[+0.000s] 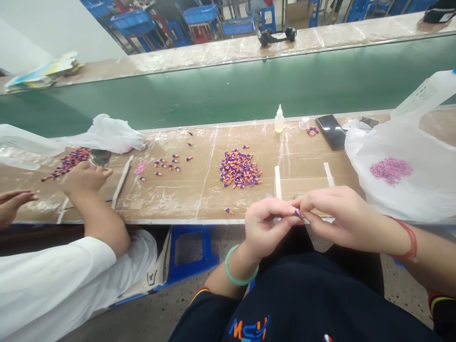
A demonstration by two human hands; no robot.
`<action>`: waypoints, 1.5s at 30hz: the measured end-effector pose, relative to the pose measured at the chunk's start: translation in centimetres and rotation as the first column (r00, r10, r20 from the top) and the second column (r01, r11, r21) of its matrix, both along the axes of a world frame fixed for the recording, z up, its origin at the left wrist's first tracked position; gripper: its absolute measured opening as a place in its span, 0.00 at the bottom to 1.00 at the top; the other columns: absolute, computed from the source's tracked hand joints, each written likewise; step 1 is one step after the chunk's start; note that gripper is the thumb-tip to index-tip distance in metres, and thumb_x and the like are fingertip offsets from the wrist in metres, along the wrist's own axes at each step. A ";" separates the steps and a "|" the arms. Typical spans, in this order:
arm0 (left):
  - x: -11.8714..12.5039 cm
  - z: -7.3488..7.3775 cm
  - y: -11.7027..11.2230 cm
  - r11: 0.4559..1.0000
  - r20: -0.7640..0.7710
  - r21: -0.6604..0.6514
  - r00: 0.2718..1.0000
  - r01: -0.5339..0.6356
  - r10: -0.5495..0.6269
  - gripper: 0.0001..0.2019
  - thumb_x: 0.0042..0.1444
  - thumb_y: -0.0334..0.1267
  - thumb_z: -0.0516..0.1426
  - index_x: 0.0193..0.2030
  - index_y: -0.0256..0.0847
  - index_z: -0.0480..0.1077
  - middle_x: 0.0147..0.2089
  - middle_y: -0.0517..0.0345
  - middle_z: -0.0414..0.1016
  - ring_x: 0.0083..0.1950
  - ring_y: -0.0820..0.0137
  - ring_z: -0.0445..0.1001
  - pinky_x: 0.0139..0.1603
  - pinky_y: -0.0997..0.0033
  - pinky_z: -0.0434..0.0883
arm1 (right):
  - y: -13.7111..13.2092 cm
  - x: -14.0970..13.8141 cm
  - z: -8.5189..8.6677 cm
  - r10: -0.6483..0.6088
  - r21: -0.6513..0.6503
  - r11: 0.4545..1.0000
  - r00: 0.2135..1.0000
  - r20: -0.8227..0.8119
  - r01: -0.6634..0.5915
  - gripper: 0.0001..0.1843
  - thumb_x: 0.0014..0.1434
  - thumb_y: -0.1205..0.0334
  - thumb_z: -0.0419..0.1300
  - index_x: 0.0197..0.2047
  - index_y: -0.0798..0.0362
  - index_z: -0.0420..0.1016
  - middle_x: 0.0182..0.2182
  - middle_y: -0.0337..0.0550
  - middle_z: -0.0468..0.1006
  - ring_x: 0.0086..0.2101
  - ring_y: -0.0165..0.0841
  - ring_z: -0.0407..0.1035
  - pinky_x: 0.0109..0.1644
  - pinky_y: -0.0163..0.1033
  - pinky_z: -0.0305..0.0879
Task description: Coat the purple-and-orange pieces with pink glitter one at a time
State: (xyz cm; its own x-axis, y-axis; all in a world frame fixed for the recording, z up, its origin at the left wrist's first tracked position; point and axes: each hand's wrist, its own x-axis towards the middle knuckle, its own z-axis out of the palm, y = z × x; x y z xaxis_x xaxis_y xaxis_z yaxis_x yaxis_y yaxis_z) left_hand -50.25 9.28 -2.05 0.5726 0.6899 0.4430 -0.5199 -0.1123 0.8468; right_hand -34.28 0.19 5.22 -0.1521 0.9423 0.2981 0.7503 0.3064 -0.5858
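Note:
Between my two hands, at the table's front edge, is a small purple piece with a pink part [298, 213]. My left hand [265, 223], with a green bangle on its wrist, pinches it between thumb and finger. From the other side my right hand [340, 216], wearing a red cord, has its fingertips closed at the same piece; whether they grip the piece or a tiny part is hidden. Ahead and to the left lies a pile of small purple and orange pieces [239, 168]. A single piece [229, 211] lies near the edge, left of my left hand.
Right of my hands, a white plastic bag [370, 175] holds tiny pink bits [391, 170]. Further back are a dropper bottle [279, 119], a small cup [304, 123] and a phone [332, 131]. On the left, a co-worker's hand [83, 178] reaches over another pile [73, 160].

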 end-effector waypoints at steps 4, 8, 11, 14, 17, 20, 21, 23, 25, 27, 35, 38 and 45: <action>-0.4 -0.2 -0.1 0.998 -0.001 -0.055 1.000 0.022 -0.022 0.05 0.54 0.29 0.68 0.37 0.40 0.79 0.32 0.58 0.83 0.30 0.71 0.82 0.35 0.74 0.80 | 0.5 -0.3 -0.3 0.023 0.024 0.999 0.999 0.027 -0.023 0.09 0.63 0.71 0.53 0.33 0.52 0.70 0.31 0.42 0.82 0.31 0.31 0.77 0.34 0.32 0.69; -0.7 -0.7 -0.2 0.995 -0.076 -0.093 0.997 -0.039 0.032 0.06 0.53 0.35 0.69 0.35 0.38 0.78 0.33 0.54 0.83 0.29 0.71 0.81 0.31 0.74 0.79 | 0.8 -0.5 -1.0 0.031 0.049 0.998 0.998 0.051 -0.033 0.09 0.63 0.72 0.53 0.36 0.52 0.71 0.31 0.40 0.81 0.29 0.30 0.77 0.33 0.32 0.68; -0.9 -1.0 0.0 0.995 -0.125 -0.077 0.991 -0.065 0.055 0.10 0.53 0.42 0.69 0.33 0.37 0.78 0.32 0.51 0.83 0.29 0.69 0.82 0.32 0.72 0.79 | 1.0 -0.4 -1.7 0.051 0.044 0.998 0.997 0.063 -0.054 0.09 0.64 0.71 0.53 0.40 0.51 0.72 0.32 0.39 0.82 0.29 0.30 0.77 0.31 0.32 0.68; -1.2 -1.1 0.4 0.996 -0.162 -0.035 0.984 -0.079 0.072 0.13 0.52 0.46 0.69 0.31 0.36 0.78 0.31 0.49 0.83 0.30 0.68 0.82 0.30 0.72 0.78 | 1.3 -0.1 -2.3 0.076 0.044 0.996 0.992 0.104 -0.081 0.08 0.65 0.69 0.53 0.42 0.49 0.70 0.31 0.38 0.81 0.30 0.31 0.78 0.31 0.32 0.68; -1.7 -1.1 0.8 0.995 -0.162 -0.031 0.983 -0.096 0.090 0.15 0.52 0.48 0.69 0.31 0.36 0.78 0.30 0.50 0.82 0.29 0.68 0.82 0.30 0.73 0.78 | 2.0 0.0 -2.8 0.111 0.060 0.991 0.983 0.145 -0.121 0.07 0.66 0.67 0.53 0.43 0.47 0.70 0.30 0.37 0.80 0.28 0.31 0.78 0.29 0.33 0.67; -2.1 -1.1 1.0 0.993 -0.151 -0.036 0.983 -0.112 0.105 0.16 0.52 0.50 0.68 0.31 0.36 0.78 0.28 0.52 0.81 0.28 0.69 0.81 0.30 0.73 0.78 | 2.7 -0.2 -3.0 0.130 0.057 0.989 0.982 0.138 -0.139 0.07 0.66 0.68 0.53 0.41 0.47 0.69 0.29 0.36 0.80 0.26 0.30 0.76 0.27 0.34 0.64; -2.1 -1.1 1.1 0.992 -0.157 -0.040 0.982 -0.116 0.109 0.17 0.52 0.51 0.68 0.31 0.35 0.78 0.27 0.52 0.81 0.28 0.69 0.81 0.29 0.73 0.78 | 2.8 -0.3 -3.1 0.129 0.050 0.989 0.983 0.129 -0.137 0.07 0.66 0.68 0.53 0.41 0.47 0.69 0.29 0.36 0.80 0.25 0.30 0.75 0.27 0.34 0.64; -2.2 -1.0 1.3 0.992 -0.174 -0.053 0.980 -0.111 0.101 0.19 0.50 0.52 0.69 0.30 0.35 0.78 0.27 0.52 0.81 0.27 0.69 0.81 0.28 0.73 0.78 | 2.9 -0.4 -3.2 0.130 0.038 0.990 0.985 0.114 -0.135 0.07 0.66 0.68 0.52 0.41 0.47 0.68 0.29 0.36 0.80 0.25 0.30 0.74 0.27 0.35 0.63; -2.2 -0.9 1.4 0.994 -0.168 -0.068 0.983 -0.087 0.075 0.18 0.51 0.51 0.69 0.31 0.35 0.78 0.27 0.52 0.81 0.27 0.69 0.81 0.28 0.73 0.78 | 2.9 -0.4 -3.3 0.127 0.032 0.991 0.985 0.117 -0.131 0.07 0.66 0.68 0.52 0.41 0.47 0.68 0.29 0.37 0.79 0.25 0.31 0.73 0.27 0.36 0.63; -2.1 -0.8 1.6 0.996 -0.135 -0.070 0.990 -0.062 0.053 0.15 0.53 0.47 0.68 0.31 0.36 0.78 0.27 0.52 0.81 0.27 0.69 0.81 0.29 0.74 0.78 | 2.8 -0.4 -3.3 0.124 0.031 0.991 0.985 0.122 -0.129 0.07 0.66 0.68 0.52 0.40 0.47 0.68 0.29 0.37 0.79 0.25 0.31 0.73 0.27 0.36 0.62; -2.2 -0.7 1.7 0.993 -0.178 -0.044 0.979 -0.113 0.104 0.09 0.54 0.41 0.68 0.33 0.37 0.78 0.31 0.52 0.82 0.28 0.70 0.81 0.32 0.73 0.79 | 3.8 -1.2 -2.0 0.128 0.074 0.988 0.986 0.108 -0.136 0.08 0.64 0.72 0.51 0.36 0.50 0.66 0.25 0.36 0.75 0.23 0.28 0.70 0.27 0.33 0.61; -2.5 -0.4 1.8 0.989 -0.179 -0.020 0.974 -0.147 0.141 0.06 0.54 0.38 0.68 0.34 0.38 0.78 0.31 0.54 0.82 0.28 0.71 0.81 0.31 0.75 0.78 | 4.1 -1.5 -1.7 0.091 0.110 0.988 0.986 0.141 -0.107 0.09 0.65 0.71 0.51 0.33 0.51 0.65 0.22 0.36 0.71 0.22 0.28 0.65 0.26 0.33 0.58; -2.7 -0.1 2.0 0.987 -0.223 -0.094 0.969 -0.128 0.105 0.05 0.53 0.36 0.69 0.36 0.39 0.79 0.32 0.56 0.82 0.28 0.72 0.80 0.29 0.76 0.77 | 4.1 -1.4 -1.3 0.082 -0.002 0.997 0.996 -0.045 -0.082 0.08 0.64 0.72 0.52 0.35 0.52 0.68 0.26 0.38 0.76 0.25 0.27 0.68 0.29 0.31 0.62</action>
State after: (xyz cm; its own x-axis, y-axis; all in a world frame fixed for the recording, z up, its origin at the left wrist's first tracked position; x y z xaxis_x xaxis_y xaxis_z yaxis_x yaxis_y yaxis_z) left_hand -52.92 11.33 -2.13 0.5598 0.7941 0.2368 -0.3109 -0.0637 0.9483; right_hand -35.65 4.28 3.87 -0.2151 0.9284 0.3031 0.6958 0.3635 -0.6195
